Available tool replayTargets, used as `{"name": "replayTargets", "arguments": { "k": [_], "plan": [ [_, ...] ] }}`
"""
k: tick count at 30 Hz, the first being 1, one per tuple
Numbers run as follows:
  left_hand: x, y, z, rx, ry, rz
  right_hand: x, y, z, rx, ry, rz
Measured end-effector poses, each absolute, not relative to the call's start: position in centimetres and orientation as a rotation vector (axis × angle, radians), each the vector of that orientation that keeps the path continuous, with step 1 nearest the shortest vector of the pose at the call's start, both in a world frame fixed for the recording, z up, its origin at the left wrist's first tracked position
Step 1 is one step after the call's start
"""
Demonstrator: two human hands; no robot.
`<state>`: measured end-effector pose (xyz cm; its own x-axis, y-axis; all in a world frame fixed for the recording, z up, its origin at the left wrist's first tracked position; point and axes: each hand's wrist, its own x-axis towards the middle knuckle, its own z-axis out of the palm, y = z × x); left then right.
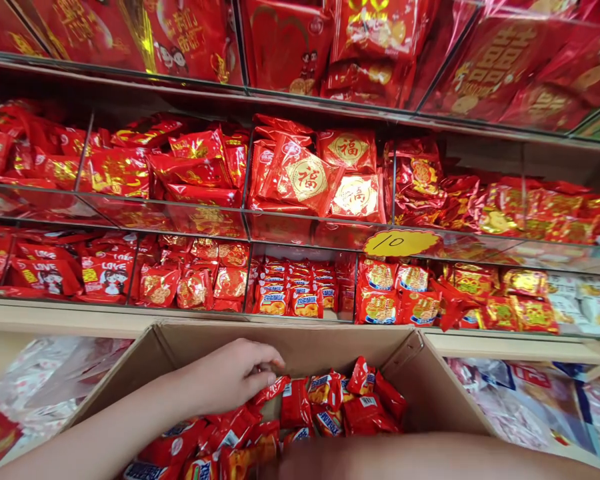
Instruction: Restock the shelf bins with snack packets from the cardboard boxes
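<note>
My left hand [245,373] reaches into an open cardboard box [360,343], its fingers curled and the thumb drawn in. A small red snack packet [271,392] shows right beneath the thumb and appears pinched there. Below and around it the box holds many loose red snack packets [367,415], some with orange pictures and blue lettering. My right hand [300,460] is low in the box among the packets. Motion smears it, so its fingers and anything in them cannot be made out.
Shelves with clear dividers rise behind the box, filled with red wrapped snacks. Packets like those in the box stand stacked in a middle compartment [293,287] of the lowest shelf. A yellow tag [401,242] reads 10. Plastic bags [55,377] lie beside the box.
</note>
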<state>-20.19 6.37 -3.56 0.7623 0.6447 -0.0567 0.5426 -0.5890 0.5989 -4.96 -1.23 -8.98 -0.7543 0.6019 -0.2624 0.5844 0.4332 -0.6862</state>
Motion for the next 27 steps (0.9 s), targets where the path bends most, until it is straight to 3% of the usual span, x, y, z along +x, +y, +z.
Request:
{"name": "replayTargets", "arguments": {
  "k": [6, 12, 15, 22, 27],
  "plan": [
    [-19.7, 6.7, -2.2, 1.967, 0.768, 0.361, -2.1, 2.4, -4.4, -1.127, -2.156, 0.962],
    [-19.3, 6.5, -2.0, 1.531, 0.775, 0.430, -0.5, 3.0, -4.2, -1.089, -1.546, 1.418],
    [-19.0, 6.4, -1.7, 1.439, 0.865, 0.533, -0.6, 3.1, -4.2, -1.100, -1.379, 1.480],
    [-18.8, 6.8, -1.6, 1.349, 0.983, 0.842, -0.8, 3.2, -4.3, -1.032, -1.275, 1.304],
    [-19.3, 7.1, -1.6, 1.222, 0.926, 0.782, -0.6, 3.1, -4.2, -0.997, -1.289, 1.222]
  ]
}}
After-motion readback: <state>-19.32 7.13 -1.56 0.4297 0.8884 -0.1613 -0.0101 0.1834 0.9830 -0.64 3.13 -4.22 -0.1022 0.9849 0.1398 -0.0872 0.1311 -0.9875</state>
